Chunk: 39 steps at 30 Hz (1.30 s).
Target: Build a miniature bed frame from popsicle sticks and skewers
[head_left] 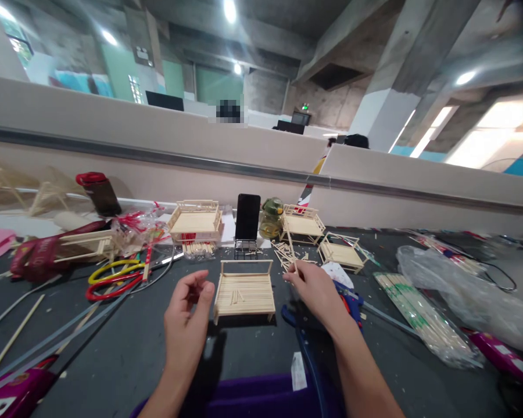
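head view: one camera, looking forward and down over a dark tabletop (pixel 126 348).
small wooden bench (pixel 259 284): one, built of thin sticks, slatted, with a raised rail along its far side; stands on its legs in front of the person, between the two hands.
bench, long axis: left to right across the person, roughly square to the line of sight.
short stick pieces (pixel 237 298): a few, lying loose on the slats.
left hand (pixel 188 310): just beside the bench's left end; fingers curled, thumb facing them across a narrow gap; no thing seen in it; contact with the bench cannot be told.
right hand (pixel 316 287): beyond the bench's right end, apart from it; fingertips pinched on a thin stick (pixel 290 244), which slants up and away.
nearer hand: left; the bench lies to its right, and to the left of the right hand.
loose stick pile (pixel 283 255): just past the right fingertips.
phone (pixel 247 217): upright on a stand, behind the bench.
jar (pixel 271 223): green-topped, right of the phone.
packaged sticks (pixel 427 319): in clear wrap, well to the right.
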Available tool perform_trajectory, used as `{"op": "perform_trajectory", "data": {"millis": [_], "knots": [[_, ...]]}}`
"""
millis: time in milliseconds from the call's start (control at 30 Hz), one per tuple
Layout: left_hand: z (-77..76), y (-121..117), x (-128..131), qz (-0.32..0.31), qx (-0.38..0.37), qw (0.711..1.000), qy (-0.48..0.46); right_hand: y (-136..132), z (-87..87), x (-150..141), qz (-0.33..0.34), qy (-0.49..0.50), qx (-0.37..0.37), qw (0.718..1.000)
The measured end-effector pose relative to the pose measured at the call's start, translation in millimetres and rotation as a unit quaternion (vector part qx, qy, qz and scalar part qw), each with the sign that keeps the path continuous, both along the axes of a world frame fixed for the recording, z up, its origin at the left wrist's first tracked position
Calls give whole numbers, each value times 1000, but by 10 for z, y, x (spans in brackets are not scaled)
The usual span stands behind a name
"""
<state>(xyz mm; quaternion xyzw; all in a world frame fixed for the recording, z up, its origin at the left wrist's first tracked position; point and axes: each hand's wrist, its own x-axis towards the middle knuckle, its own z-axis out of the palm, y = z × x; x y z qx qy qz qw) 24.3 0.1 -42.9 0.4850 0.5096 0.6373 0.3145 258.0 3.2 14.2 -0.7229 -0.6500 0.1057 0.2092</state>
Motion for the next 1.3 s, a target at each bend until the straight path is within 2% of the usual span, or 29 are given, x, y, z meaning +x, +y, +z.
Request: {"op": "perform_trajectory", "data": {"millis": [100,200,333,500,600,733,867,1000,1067,1133,1233,1300], "knots": [[54,-54,23,-65,3,998,24,-235,7,-271,111,183,28,976],[104,-100,69,-142,26,988,54,-354,-81,-604,191,230,-1,954],[105,-106,99,-180,30,983,28,-381,-185,-911,213,245,23,946],[52,-75,33,-130,-55,987,-81,-411,-160,-978,227,266,12,937],[60,-63,-7,-70,-51,989,-124,-423,-128,-940,221,244,19,944],[96,-43,-14,-14,-44,991,-125,-411,-135,-933,158,200,85,963],[88,24,-17,-7,-69,991,-111,-381,-236,-990,143,166,161,962],[42,128,-68,5,-78,988,-129,-341,-349,-1024,169,182,254,935],[16,170,-101,16,-76,986,-148,-335,-363,-1024,172,209,261,926],[-6,194,-125,28,-73,984,-161,-342,-354,-1022,166,221,243,930],[-33,201,-143,40,-65,984,-159,-358,-337,-1015,145,191,222,945],[-47,200,-148,39,-58,987,-147,-356,-336,-1004,136,159,237,949]]}}
